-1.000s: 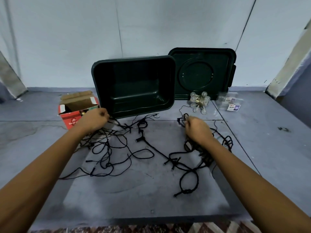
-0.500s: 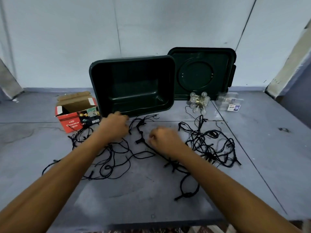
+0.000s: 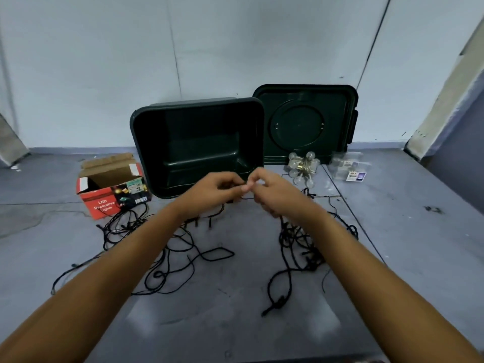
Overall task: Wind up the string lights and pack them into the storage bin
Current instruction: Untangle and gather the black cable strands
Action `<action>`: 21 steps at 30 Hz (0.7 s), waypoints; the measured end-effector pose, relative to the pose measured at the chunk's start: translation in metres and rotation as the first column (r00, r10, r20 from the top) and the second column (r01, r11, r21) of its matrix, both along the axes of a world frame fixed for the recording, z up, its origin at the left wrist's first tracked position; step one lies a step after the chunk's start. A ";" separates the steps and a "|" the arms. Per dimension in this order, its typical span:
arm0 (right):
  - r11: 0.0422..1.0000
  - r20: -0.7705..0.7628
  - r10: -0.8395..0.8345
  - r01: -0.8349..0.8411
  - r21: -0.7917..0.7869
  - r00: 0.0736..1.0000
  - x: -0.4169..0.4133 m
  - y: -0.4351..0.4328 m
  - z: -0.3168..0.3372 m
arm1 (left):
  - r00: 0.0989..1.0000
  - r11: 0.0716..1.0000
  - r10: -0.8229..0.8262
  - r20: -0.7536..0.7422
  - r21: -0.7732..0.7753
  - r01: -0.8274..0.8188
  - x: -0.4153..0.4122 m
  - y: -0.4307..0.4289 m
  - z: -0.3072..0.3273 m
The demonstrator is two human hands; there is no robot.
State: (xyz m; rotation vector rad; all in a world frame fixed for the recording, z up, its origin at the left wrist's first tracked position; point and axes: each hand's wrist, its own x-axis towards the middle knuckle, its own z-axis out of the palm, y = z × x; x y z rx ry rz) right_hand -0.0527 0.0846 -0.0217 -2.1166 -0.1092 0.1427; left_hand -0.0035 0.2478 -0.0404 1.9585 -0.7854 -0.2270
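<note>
- head cam, only view here: both hands meet at about 12 o'clock of center, right in front of the bin's mouth. The left hand (image 3: 217, 188) has its fingers curled, pinching a bit of thin black wire. The right hand (image 3: 272, 191) pinches the same wire between thumb and fingertip, so both are gripping the string lights (image 3: 279, 303).
- The rest of the lights are a loose black tangle on the floor under both forearms, loops sprawling from 8 to 4 o'clock, with a knotted thick bit at 5.
- storage bin (image 3: 199, 142): dark green glossy plastic with rounded corners, tipped on its side with the opening facing the camera.
- The matching lid (image 3: 303, 124) leans on the wall at 1 o'clock and has a raised ring molded in.
- The red cardboard box (image 3: 104, 203) sits at 10 o'clock with its flaps open, wires touching its front.
- A cluster of clear globe bulbs (image 3: 303, 169) and a clear plastic packet (image 3: 349, 169) sit at 2 o'clock.
- Bare matte grey floor (image 3: 419, 244) runs out at 3 o'clock and along the near edge.
</note>
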 end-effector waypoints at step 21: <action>0.646 -0.046 -0.087 0.091 0.758 0.995 0.051 -0.057 0.068 | 0.676 0.812 -0.417 -0.607 -0.583 -0.023 -0.060 -0.089 0.033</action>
